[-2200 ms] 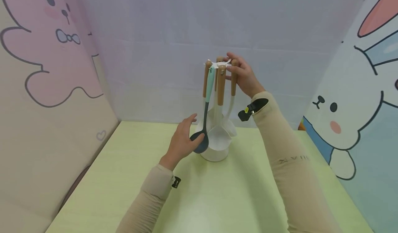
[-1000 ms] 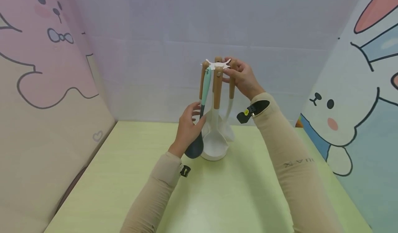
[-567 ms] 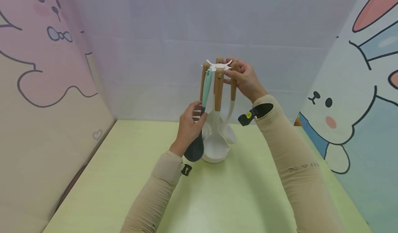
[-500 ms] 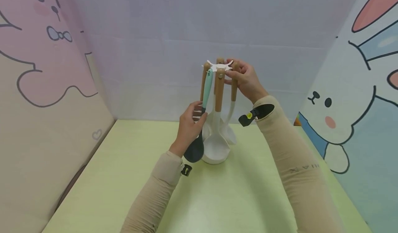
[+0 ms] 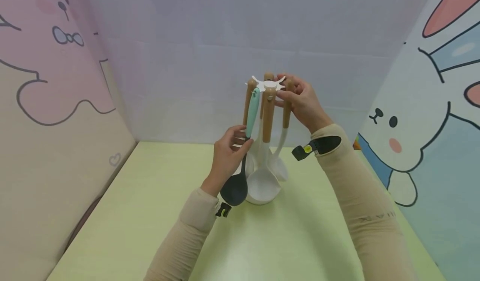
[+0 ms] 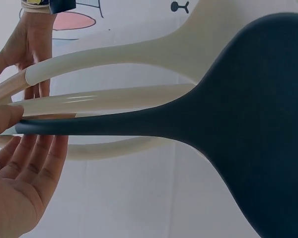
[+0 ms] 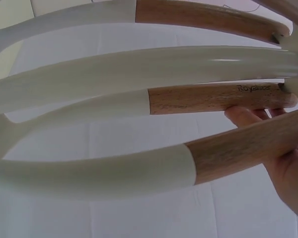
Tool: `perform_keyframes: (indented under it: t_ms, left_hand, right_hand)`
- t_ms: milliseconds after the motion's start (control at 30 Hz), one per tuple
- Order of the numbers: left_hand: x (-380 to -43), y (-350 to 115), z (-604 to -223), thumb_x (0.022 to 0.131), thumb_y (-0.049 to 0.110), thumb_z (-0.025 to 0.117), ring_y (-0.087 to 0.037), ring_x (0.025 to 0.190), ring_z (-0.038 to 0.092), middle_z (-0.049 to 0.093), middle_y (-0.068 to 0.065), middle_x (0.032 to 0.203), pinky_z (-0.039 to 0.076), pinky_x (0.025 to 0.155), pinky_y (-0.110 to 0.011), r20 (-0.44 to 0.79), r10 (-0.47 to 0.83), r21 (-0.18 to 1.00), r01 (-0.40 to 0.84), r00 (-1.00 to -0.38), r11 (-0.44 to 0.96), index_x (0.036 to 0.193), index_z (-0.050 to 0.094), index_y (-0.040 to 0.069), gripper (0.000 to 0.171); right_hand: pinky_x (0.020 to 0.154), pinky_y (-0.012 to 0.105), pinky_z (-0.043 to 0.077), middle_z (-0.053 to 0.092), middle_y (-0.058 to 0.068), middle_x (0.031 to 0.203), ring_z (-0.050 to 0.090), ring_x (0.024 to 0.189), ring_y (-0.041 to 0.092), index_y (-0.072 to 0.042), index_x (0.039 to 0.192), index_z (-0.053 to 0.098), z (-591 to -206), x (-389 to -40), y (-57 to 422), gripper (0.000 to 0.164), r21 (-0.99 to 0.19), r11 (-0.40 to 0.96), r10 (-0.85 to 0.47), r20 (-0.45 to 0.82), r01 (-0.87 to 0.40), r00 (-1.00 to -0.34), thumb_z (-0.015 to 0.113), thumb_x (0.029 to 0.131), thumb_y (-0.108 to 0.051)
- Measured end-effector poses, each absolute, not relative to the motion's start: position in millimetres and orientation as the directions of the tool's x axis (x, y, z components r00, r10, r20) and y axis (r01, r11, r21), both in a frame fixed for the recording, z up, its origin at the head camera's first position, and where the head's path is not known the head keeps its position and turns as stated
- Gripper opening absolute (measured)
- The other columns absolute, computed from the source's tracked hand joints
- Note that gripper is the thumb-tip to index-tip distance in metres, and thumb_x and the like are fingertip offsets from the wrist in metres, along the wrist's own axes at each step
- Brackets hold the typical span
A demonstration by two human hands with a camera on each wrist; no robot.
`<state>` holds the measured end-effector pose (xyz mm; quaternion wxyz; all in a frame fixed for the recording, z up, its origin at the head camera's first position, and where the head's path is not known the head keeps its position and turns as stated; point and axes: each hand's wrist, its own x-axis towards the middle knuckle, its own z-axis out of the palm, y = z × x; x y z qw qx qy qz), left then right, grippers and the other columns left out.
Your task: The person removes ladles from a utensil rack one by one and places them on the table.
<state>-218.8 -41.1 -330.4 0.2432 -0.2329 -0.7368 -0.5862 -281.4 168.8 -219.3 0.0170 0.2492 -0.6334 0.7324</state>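
Note:
A white utensil rack stands on the table, with several white utensils with wooden handles hanging round its hooked top. At its front left hangs a dark ladle with a mint-green handle, its top end at a hook. My left hand pinches the ladle just below the green handle, thumb in front and fingers behind. In the left wrist view the dark shaft lies between thumb and fingers. My right hand grips the rack's top at the right, around a wooden handle that partly hides its fingers.
A white ladle hangs at the front, right beside the dark one. The pale green table ends at a white back wall, and printed cartoon side walls rise to the left and right.
My left hand, at first spread beside the dark ladle's bowl, has moved up and taken hold of its neck. The bowl has swung a little to the left. My right hand keeps its hold.

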Motion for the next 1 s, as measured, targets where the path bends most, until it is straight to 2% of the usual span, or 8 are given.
perform_keyframes:
  t_ms: [233,367,500,633,867,1000]
  left_hand:
    - [-205.2,-39.3,-331.0,0.091,0.005,0.072,-0.026,0.086,0.071,0.071,-0.015,0.103,0.059,0.068,-0.032,0.649,0.078,0.736,0.651,-0.757,0.186,0.121,0.063,-0.002,0.033]
    - [-198.7,-37.9,-331.4,0.089,0.003,0.073,-0.027,0.083,0.071,0.072,-0.015,0.098,0.06,0.065,-0.033,0.678,0.084,0.712,0.681,-0.73,0.169,0.117,0.065,-0.003,0.03]
    - [-192.0,-37.0,-331.7,0.089,0.002,0.073,-0.026,0.081,0.071,0.072,-0.015,0.095,0.059,0.063,-0.032,0.692,0.089,0.702,0.696,-0.717,0.152,0.115,0.066,-0.004,0.028]
    - [-184.0,-36.4,-331.4,0.088,0.001,0.074,-0.026,0.08,0.071,0.072,-0.015,0.094,0.059,0.063,-0.032,0.693,0.099,0.701,0.7,-0.714,0.138,0.114,0.066,-0.004,0.028]
    - [-171.0,-35.9,-331.9,0.087,0.0,0.075,-0.023,0.078,0.07,0.073,-0.013,0.094,0.06,0.061,-0.04,0.698,0.115,0.696,0.707,-0.707,0.123,0.113,0.067,-0.004,0.028]
    - [-164.7,-36.3,-333.3,0.086,-0.002,0.075,-0.023,0.078,0.07,0.073,-0.013,0.094,0.06,0.062,-0.035,0.697,0.115,0.7,0.706,-0.708,0.11,0.113,0.068,-0.003,0.029]
  right_hand:
    - [0.089,0.035,0.056,0.052,0.009,0.124,0.053,0.115,0.026,-0.005,0.098,0.055,-219.2,-259.3,171.5,0.015,-0.899,-0.23,-0.282,0.428,-0.372,-0.859,0.055,0.091,0.008]
    - [0.088,0.032,0.057,0.053,0.009,0.121,0.054,0.114,0.024,-0.004,0.114,0.057,-219.3,-247.6,172.6,0.027,-0.897,-0.244,-0.284,0.43,-0.369,-0.857,0.056,0.091,0.009]
    - [0.087,0.032,0.057,0.056,0.008,0.119,0.056,0.112,0.023,-0.003,0.12,0.056,-219.2,-236.2,174.3,0.032,-0.901,-0.248,-0.269,0.416,-0.355,-0.869,0.058,0.091,0.009]
    - [0.086,0.031,0.057,0.057,0.009,0.116,0.058,0.109,0.022,-0.002,0.122,0.055,-218.2,-223.6,176.2,0.032,-0.909,-0.233,-0.249,0.399,-0.346,-0.882,0.057,0.092,0.009]
    - [0.087,0.029,0.056,0.056,0.008,0.112,0.058,0.109,0.023,0.0,0.125,0.052,-217.6,-202.0,178.4,0.036,-0.915,-0.183,-0.224,0.394,-0.358,-0.891,0.058,0.091,0.009]
    - [0.09,0.031,0.055,0.058,0.008,0.106,0.06,0.108,0.023,0.001,0.125,0.052,-218.0,-189.4,178.0,0.036,-0.913,-0.165,-0.21,0.403,-0.374,-0.891,0.061,0.091,0.008]
